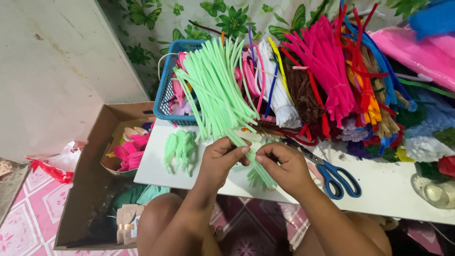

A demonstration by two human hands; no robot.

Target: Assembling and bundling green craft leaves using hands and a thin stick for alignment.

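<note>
An open brown cardboard box (90, 189) stands on the floor left of the bench — beside it, a crumpled red-and-white plastic wrapper (57, 166).

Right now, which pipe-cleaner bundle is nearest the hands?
The light green bundle, leaning out of the blue basket; its ends reach down to both hands. The white, brown and pink bundles lie farther back.
</note>
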